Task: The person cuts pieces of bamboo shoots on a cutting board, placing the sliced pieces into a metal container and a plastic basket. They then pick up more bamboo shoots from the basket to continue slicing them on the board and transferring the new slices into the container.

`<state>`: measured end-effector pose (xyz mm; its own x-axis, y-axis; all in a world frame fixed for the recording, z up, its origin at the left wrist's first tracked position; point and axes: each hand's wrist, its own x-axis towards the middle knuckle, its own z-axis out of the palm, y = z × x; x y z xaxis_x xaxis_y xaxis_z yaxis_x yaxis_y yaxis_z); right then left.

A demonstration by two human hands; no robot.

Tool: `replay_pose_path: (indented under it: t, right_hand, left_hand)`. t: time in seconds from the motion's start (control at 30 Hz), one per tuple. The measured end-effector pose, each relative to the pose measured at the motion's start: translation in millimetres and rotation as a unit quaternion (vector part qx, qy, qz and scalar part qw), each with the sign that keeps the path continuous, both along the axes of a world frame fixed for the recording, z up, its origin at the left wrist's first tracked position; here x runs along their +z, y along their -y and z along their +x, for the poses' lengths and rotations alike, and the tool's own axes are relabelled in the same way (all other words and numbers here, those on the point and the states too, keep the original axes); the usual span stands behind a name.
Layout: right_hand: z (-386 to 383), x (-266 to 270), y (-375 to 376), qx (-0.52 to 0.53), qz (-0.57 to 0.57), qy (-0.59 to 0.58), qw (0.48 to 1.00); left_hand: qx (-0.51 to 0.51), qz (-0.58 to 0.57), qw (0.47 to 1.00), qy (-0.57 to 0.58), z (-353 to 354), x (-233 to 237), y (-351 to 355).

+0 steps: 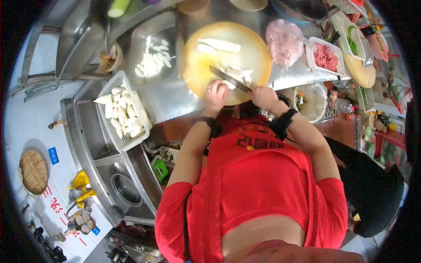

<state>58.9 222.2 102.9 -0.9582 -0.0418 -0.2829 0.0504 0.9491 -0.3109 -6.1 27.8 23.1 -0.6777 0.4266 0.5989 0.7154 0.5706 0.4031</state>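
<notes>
My right hand [264,97] is closed around the handle of a kitchen knife [230,79], whose blade slants up and to the left over a round cutting board [201,37]. Close to the blade, my left hand [216,95] has its fingers curled down on a peeled white vegetable [227,84], partly hidden by the hand. Beyond the blade lie cut white pieces [240,73]. Longer peeled white lengths [221,45] rest toward the board's far side. To the left, a metal tray [172,30] holds white slices [154,57].
A white plastic basket [144,118] of peeled chunks stands left, beside metal sinks [127,188]. Right of the board are a plastic bag of pink meat [284,44] and a white tub of minced meat [325,58]. A dark pan [307,8] sits behind. Someone in black trousers [372,188] is at right.
</notes>
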Motion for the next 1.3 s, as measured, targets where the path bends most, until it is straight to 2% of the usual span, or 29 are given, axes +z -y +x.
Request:
replay_pose_path:
  t: [0.1,0.37,0.6,0.73,0.83,0.9,1.0,1.07,1.3]
  right_hand:
    - [-1.2,14.6,-7.6,0.031,-0.005,-0.003,1.000]
    - [-1.7,-4.5,-5.1,0.010,-0.012,-0.004,1.000]
    - [2.2,7.0,0.0,0.031,-0.017,-0.018,0.999]
    - [-1.4,3.3,0.7,0.009,-0.007,0.016,1.000]
    - [-2.8,17.1,-4.7,0.032,0.002,0.019,0.999]
    - [0.2,28.2,-2.3,0.009,-0.002,0.007,1.000]
    - [0.5,6.7,5.5,0.030,0.019,0.028,0.999]
    - [-4.1,-3.0,0.3,0.020,0.007,0.002,1.000]
    - [0.4,11.4,-1.2,0.030,-0.015,-0.012,0.999]
  left_hand:
    - [0.004,0.009,1.000,-0.001,-1.7,-0.5,-2.2]
    - [-0.008,-0.001,1.000,0.016,1.9,0.6,1.1]
    - [0.003,0.010,1.000,0.010,1.1,-4.4,-0.5]
    - [0.000,0.019,1.000,-0.012,-2.0,-0.8,-1.3]
    - [0.007,0.011,1.000,-0.017,-0.8,-1.0,-1.7]
    - [0.005,0.006,1.000,-0.002,0.3,-0.2,-1.0]
    - [0.000,0.002,1.000,0.009,4.3,-2.2,-0.8]
    - [0.001,0.005,1.000,-0.002,-3.3,-1.6,-2.0]
    - [0.001,0.015,1.000,-0.008,-0.2,-1.8,-1.1]
